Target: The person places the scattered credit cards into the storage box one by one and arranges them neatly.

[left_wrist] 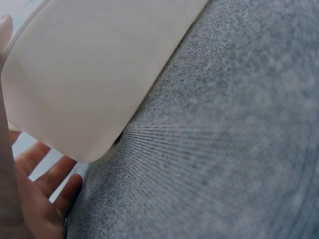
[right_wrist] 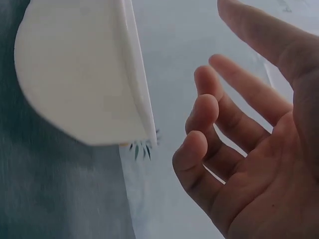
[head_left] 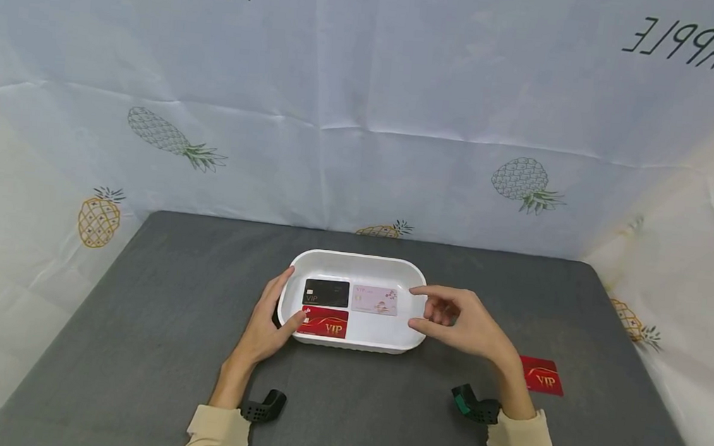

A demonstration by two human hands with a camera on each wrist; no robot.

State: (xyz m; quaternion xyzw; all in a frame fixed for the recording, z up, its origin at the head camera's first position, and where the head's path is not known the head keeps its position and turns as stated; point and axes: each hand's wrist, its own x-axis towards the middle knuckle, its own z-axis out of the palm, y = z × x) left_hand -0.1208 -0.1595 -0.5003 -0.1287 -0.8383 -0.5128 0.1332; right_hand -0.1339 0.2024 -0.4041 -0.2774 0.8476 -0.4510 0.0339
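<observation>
A white oval-ended tray (head_left: 385, 333) stands on the grey table. In it lie a black VIP card (head_left: 326, 293), a pink VIP card (head_left: 375, 300) beside that, and a red VIP card (head_left: 330, 323) below the black one. My left hand (head_left: 263, 332) grips the tray's left end, thumb over the rim by the red card and fingers along the outside. My right hand (head_left: 459, 320) hovers at the tray's right end, thumb and index finger apart. Nothing is between its fingers (right_wrist: 197, 144), which stand clear of the tray wall (right_wrist: 75, 74) in the right wrist view.
Another red VIP card (head_left: 543, 376) lies on the table right of my right forearm, which partly covers it. The grey tabletop (head_left: 148, 346) ends at a white cloth (head_left: 335, 178) printed with pineapples.
</observation>
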